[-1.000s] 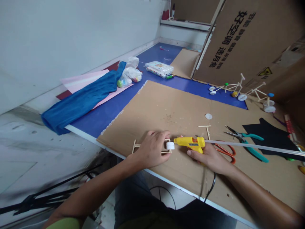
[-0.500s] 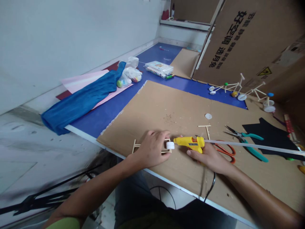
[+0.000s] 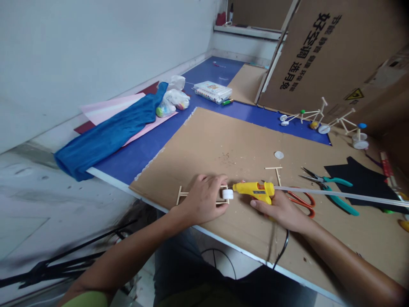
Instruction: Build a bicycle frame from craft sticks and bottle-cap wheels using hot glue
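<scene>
My left hand (image 3: 204, 198) is closed on a small frame of thin wooden sticks (image 3: 180, 195), whose middle it covers. A white bottle cap (image 3: 228, 194) sits at the frame's right end, beside my fingertips. In my right hand (image 3: 281, 211) is a yellow hot glue gun (image 3: 255, 192), its fingers wrapped round the handle. The nozzle points left and is close to the cap; whether they touch I cannot tell. A long clear glue stick (image 3: 335, 196) runs out of the gun's back to the right.
Orange-handled scissors (image 3: 302, 201), teal pliers (image 3: 338, 200) and black sheet (image 3: 358, 183) lie right. Beyond are a T-shaped stick piece (image 3: 277, 172), a white disc (image 3: 279, 155) and two stick-built tricycles (image 3: 306, 113). Blue cloth (image 3: 111, 132) lies left. The gun's black cord (image 3: 283, 251) crosses the table edge.
Both hands, the stick frame and the glue gun keep almost the same places. The whole view has shifted only very slightly.
</scene>
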The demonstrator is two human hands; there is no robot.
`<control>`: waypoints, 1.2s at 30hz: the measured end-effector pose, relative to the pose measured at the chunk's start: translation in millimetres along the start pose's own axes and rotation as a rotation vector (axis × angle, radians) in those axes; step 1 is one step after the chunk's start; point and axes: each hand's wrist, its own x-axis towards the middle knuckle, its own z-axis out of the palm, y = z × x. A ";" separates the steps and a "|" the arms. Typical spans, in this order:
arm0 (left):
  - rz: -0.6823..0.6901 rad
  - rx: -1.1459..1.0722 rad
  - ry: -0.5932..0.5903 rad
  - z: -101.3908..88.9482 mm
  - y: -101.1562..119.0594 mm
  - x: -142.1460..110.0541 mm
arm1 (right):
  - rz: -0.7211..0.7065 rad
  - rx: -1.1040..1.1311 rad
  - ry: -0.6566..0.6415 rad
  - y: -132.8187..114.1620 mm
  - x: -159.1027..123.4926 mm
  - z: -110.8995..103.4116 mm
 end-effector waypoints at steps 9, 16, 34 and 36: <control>0.035 0.032 0.022 0.5 0.7 -1.1 | -0.037 0.094 0.004 13.9 -15.2 -5.7; 0.073 0.065 0.039 1.5 0.0 -2.5 | -0.044 0.009 -0.111 14.4 -18.6 -5.6; 0.123 0.097 0.067 3.3 -2.5 -3.7 | -0.023 -0.094 -0.213 12.0 -19.1 -6.7; 0.122 0.097 0.065 3.5 -2.7 -3.9 | -0.027 -0.099 -0.217 10.4 -18.9 -6.7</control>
